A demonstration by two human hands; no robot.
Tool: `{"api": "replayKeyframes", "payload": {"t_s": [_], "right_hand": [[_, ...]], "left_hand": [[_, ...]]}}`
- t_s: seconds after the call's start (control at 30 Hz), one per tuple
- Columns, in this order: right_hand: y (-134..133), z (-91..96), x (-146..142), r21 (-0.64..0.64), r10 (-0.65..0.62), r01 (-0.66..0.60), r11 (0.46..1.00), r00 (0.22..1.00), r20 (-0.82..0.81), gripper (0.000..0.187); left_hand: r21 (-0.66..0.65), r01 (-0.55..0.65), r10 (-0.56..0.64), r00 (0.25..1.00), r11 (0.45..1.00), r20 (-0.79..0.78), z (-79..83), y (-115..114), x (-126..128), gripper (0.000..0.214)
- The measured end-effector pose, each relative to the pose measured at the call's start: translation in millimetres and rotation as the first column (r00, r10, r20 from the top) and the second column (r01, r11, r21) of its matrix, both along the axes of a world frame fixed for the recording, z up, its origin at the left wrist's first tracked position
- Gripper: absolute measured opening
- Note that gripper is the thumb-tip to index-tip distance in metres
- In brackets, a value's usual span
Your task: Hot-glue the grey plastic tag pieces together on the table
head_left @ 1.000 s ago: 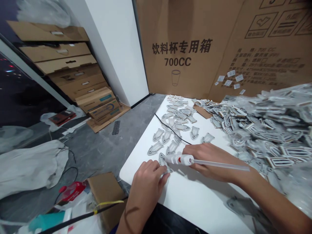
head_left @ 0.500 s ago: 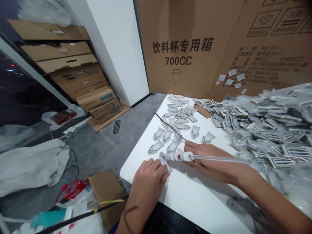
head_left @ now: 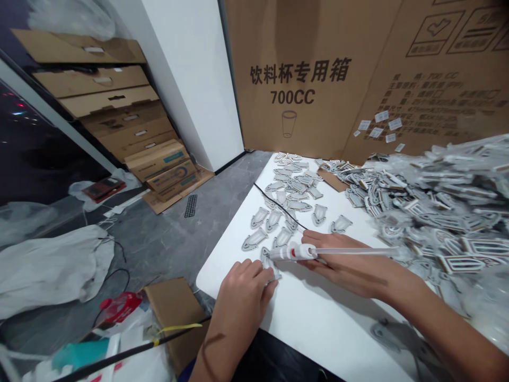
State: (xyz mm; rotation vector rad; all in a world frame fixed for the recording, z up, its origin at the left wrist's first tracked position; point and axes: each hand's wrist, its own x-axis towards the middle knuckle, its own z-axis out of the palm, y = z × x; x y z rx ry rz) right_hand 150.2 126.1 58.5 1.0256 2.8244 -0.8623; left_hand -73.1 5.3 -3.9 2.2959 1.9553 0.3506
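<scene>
My right hand [head_left: 342,270] is closed around a white hot glue gun [head_left: 287,252] with a red mark. A long translucent glue stick [head_left: 353,251] juts from its back end, and its black cord [head_left: 274,201] runs over the table. The nozzle points left, down at a small grey shield-shaped piece [head_left: 265,257]; whether it touches cannot be made out. My left hand [head_left: 243,292] pinches the lower end of that piece against the white table [head_left: 314,313], its fingertips partly covering it. Similar grey pieces [head_left: 254,240] lie flat just beyond the nozzle.
A large heap of plastic-wrapped pieces [head_left: 429,212] covers the table's right side. Behind stands a big cardboard carton [head_left: 302,32]. On the floor to the left are stacked boxes [head_left: 131,116], a white cloth-like sheet [head_left: 55,270] and an open carton [head_left: 175,302] by the table edge.
Almost nothing differs. The glue gun and right hand have shifted very slightly, and the view has moved a touch; the left hand keeps its place on the piece.
</scene>
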Motion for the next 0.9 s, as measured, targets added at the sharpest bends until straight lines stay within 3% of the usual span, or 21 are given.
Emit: {"api": "replayKeyframes", "payload": {"t_s": [0.37, 0.67, 0.9], "right_hand": [[0.1, 2.5, 1.7, -0.083, -0.043, 0.039, 0.996, 0.998, -0.045, 0.031], [3.4, 3.9, -4.4, 0.026, -0.025, 0.021, 0.999, 0.989, 0.145, 0.053], [3.6, 0.3, -2.7, 0.047, -0.049, 0.042, 0.998, 0.989, 0.139, 0.051]], "left_hand": [[-0.004, -0.007, 0.007, 1.0, 1.0, 0.011, 0.8, -0.6, 1.0, 0.006], [0.023, -0.003, 0.003, 1.0, 1.0, 0.004, 0.2, -0.7, 2.0, 0.005], [0.012, 0.002, -0.002, 1.0, 1.0, 0.009, 0.3, -2.0, 0.9, 0.005]]}}
